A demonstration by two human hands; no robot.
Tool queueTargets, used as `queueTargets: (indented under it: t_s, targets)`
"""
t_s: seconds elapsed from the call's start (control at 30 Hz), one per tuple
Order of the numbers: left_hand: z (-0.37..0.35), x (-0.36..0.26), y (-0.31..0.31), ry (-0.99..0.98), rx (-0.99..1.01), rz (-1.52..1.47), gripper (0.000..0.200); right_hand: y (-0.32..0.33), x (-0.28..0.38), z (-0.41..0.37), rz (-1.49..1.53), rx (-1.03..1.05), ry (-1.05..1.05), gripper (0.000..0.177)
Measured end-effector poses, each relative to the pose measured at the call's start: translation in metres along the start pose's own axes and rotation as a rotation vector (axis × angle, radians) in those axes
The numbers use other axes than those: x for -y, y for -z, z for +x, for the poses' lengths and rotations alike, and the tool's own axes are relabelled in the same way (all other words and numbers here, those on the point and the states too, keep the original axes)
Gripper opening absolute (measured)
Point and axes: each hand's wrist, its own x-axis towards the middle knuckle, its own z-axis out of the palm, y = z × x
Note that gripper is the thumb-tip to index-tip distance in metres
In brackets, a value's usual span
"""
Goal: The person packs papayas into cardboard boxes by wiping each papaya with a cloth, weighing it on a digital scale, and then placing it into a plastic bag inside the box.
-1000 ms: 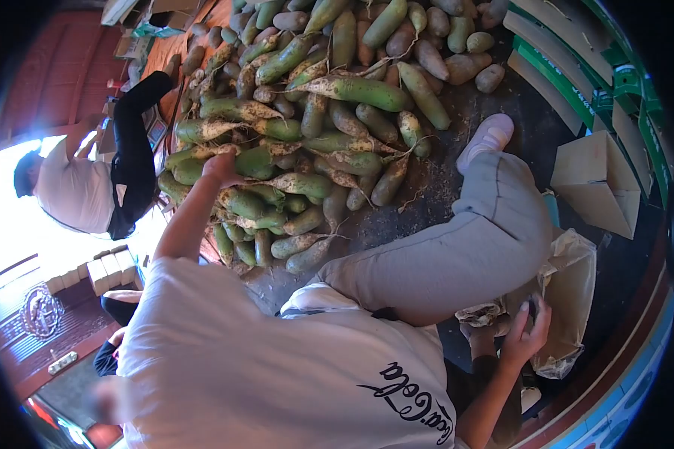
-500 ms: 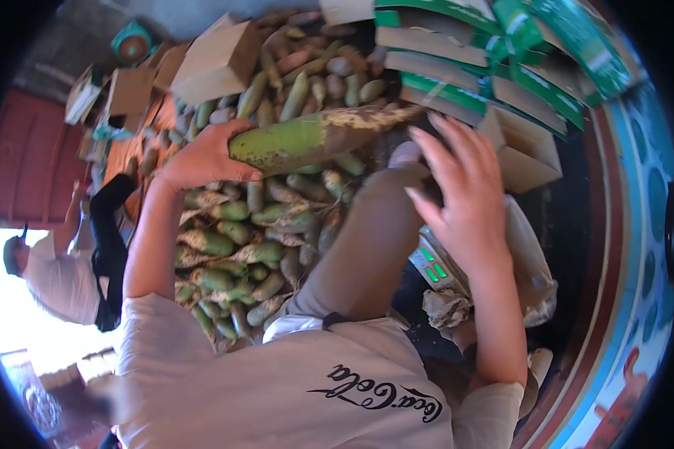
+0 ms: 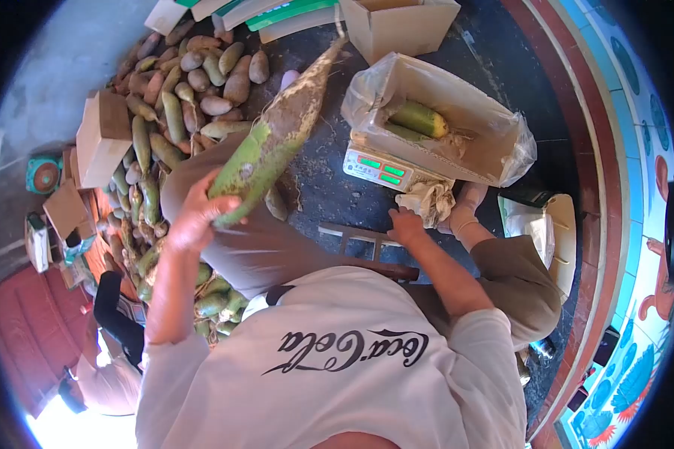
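My left hand [image 3: 195,218] is wrapped round the thick end of a large green radish [image 3: 266,150]. The radish tilts up to the right, with a soil-stained root tapering to a thin tail. Low beside the scale, the curled fingers of my right hand [image 3: 407,227] meet the near edge of a crumpled, dirty cloth [image 3: 428,202]. A digital scale [image 3: 378,170] with lit green displays carries a cardboard box [image 3: 475,157] lined with clear plastic. Inside that box lies a green radish [image 3: 418,118].
A heap of radishes [image 3: 172,112] spreads over the floor at my left. Another carton [image 3: 397,26] stands beyond the lined box. A low stool frame [image 3: 359,238] is between my legs. Another person [image 3: 112,382] is at lower left, near a red door [image 3: 34,337].
My view has turned right towards the scale and box. The radish now points more upward in my left hand. My right hand has come down from near its tip to the cloth.
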Motion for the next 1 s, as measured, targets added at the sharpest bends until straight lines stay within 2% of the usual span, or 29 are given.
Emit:
queueTargets:
  t_s: [0.1,0.13,0.2,0.37,0.47,0.53,0.6,0.67,0.73,0.77,0.8,0.83,0.9,1.0]
  targets:
    - [0.007,0.008,-0.017,0.027,0.021,-0.086,0.073,-0.026,-0.013,0.020,-0.340,-0.589,0.017,0.044]
    - [0.008,0.009,-0.021,0.033,0.028,-0.112,0.073,-0.018,-0.020,0.018,-0.277,-0.361,-0.122,0.041]
    - [0.007,0.010,-0.024,0.063,0.029,-0.151,0.071,-0.022,-0.054,0.015,-0.348,-0.267,-0.223,0.043]
    - [0.017,0.007,-0.037,0.061,-0.042,-0.094,0.073,-0.073,-0.125,0.061,-0.366,-0.575,-0.108,0.029]
    - [0.021,0.008,-0.034,0.103,-0.008,-0.108,0.070,-0.014,-0.079,0.034,0.089,-0.166,0.023,0.024]
    - [0.023,0.014,-0.037,0.066,-0.062,-0.112,0.069,0.060,-0.027,0.006,0.378,-0.110,0.146,0.030]
    - [0.028,0.025,-0.042,-0.004,-0.114,-0.080,0.068,0.132,0.021,-0.032,0.801,-0.261,0.274,0.026]
    - [0.028,0.040,-0.044,-0.094,-0.180,-0.007,0.067,0.166,0.057,-0.049,1.152,-0.432,0.430,0.029]
    - [0.021,0.046,-0.055,-0.180,-0.241,0.146,0.064,0.194,0.098,-0.059,1.427,-0.629,0.479,0.029]
    - [0.017,0.049,-0.059,-0.223,-0.271,0.222,0.062,0.197,0.110,-0.050,1.553,-0.602,0.621,0.033]
    - [0.012,0.049,-0.062,-0.270,-0.313,0.381,0.066,0.196,0.131,-0.043,1.768,-0.577,0.582,0.034]
    - [0.007,0.055,-0.065,-0.323,-0.374,0.475,0.067,0.200,0.154,-0.036,1.924,-0.527,0.570,0.044]
    - [-0.001,0.069,-0.069,-0.424,-0.501,0.671,0.070,0.189,0.189,-0.021,1.848,-0.602,0.555,0.045]
    - [-0.006,0.074,-0.068,-0.463,-0.659,0.750,0.070,0.190,0.221,-0.011,1.768,-0.659,0.448,0.053]
